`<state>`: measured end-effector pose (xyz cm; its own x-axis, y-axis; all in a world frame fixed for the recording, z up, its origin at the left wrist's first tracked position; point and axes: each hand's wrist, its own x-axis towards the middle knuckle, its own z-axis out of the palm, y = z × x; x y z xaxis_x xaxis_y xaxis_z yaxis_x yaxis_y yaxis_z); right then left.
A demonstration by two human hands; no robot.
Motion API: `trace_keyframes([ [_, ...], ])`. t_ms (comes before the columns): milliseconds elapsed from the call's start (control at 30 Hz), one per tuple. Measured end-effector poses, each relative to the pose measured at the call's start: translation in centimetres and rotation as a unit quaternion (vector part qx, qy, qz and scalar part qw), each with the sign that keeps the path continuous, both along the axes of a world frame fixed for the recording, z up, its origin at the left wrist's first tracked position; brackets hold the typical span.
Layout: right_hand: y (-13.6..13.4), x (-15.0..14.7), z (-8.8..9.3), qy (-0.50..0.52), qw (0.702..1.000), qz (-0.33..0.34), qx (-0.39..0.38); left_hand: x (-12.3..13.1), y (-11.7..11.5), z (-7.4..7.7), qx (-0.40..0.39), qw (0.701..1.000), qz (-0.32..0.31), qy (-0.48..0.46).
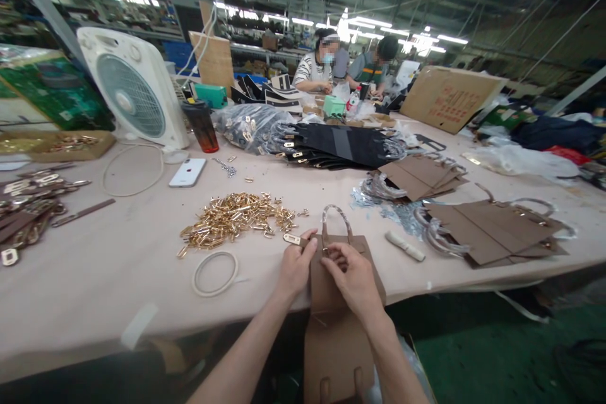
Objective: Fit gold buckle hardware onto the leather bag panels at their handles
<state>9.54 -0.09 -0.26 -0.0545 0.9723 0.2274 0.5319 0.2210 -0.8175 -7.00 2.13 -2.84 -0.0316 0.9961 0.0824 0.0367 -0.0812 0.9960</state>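
A brown handbag panel [338, 344] lies partly on the table and hangs over its front edge, its plastic-wrapped handle [337, 211] standing up. My left hand [297, 265] is closed on a short brown strap with a gold plate [293, 239] at its end, beside the panel's left edge. At the base of the handle, my right hand [349, 271] has thumb and fingers pinched together near a small shiny spot; what they hold is too small to make out. To the left lies a heap of gold metal fittings [237, 218].
A tape roll [215, 273] lies nearer the front edge. Brown bag pieces [492, 230] are stacked at right, black ones [341, 145] behind. A phone [187, 172], a tumbler [201, 126] and a fan [135, 88] stand or lie at left. Two people work across the table.
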Motion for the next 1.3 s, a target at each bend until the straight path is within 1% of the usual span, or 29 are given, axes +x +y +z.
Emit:
trace_keyframes([
  [67,-0.1,0.2,0.2,-0.057,0.998,0.008,0.017,0.0,0.0,0.0,0.004,1.0,-0.003,0.004],
  [167,-0.4,0.3,0.6,-0.146,0.987,0.028,0.06,0.1,-0.1,0.0,0.012,1.0,-0.008,0.012],
  [233,-0.6,0.4,0.9,-0.175,0.982,0.035,0.069,0.2,-0.1,0.1,0.016,1.0,-0.009,0.02],
  [267,-0.7,0.5,1.1,-0.173,0.982,0.035,0.062,0.2,-0.2,0.2,0.017,1.0,-0.009,0.025],
  [333,-0.7,0.8,1.1,-0.135,0.99,0.035,0.028,0.2,-0.2,0.4,0.014,0.999,-0.008,0.031],
  [400,-0.8,1.1,1.0,-0.055,0.998,0.029,-0.019,0.2,-0.3,0.5,0.007,1.0,-0.006,0.03],
  [467,-0.8,1.5,0.8,0.025,0.998,0.011,-0.059,0.1,-0.4,0.6,-0.002,1.0,-0.006,0.018],
  [533,-1.0,1.6,0.5,0.063,0.995,-0.01,-0.072,0.0,-0.4,0.6,-0.006,1.0,-0.009,0.002],
  [600,-1.2,1.6,0.1,0.042,0.998,-0.025,-0.039,0.0,-0.3,0.6,-0.004,1.0,-0.015,-0.013],
  [700,-1.4,1.3,-0.5,-0.036,0.996,-0.047,0.063,-0.1,-0.2,0.4,-0.007,0.999,-0.025,-0.034],
  [767,-1.5,1.2,-0.9,-0.069,0.991,-0.051,0.104,-0.1,-0.2,0.2,-0.011,0.998,-0.032,-0.044],
  [933,-1.3,1.6,-1.6,-0.088,0.989,-0.042,0.113,-0.1,-0.2,0.0,-0.011,0.998,-0.04,-0.055],
  [1133,-0.8,2.0,-1.4,-0.19,0.971,-0.043,0.136,0.0,-0.2,0.3,-0.003,0.998,-0.037,-0.051],
  [1233,-0.5,2.2,-1.2,-0.193,0.971,-0.058,0.126,0.0,-0.3,0.4,0.001,0.999,-0.031,-0.033],
  [1300,-0.4,2.2,-0.8,-0.168,0.977,-0.067,0.116,0.1,-0.2,0.4,0.006,0.999,-0.024,-0.02],
])
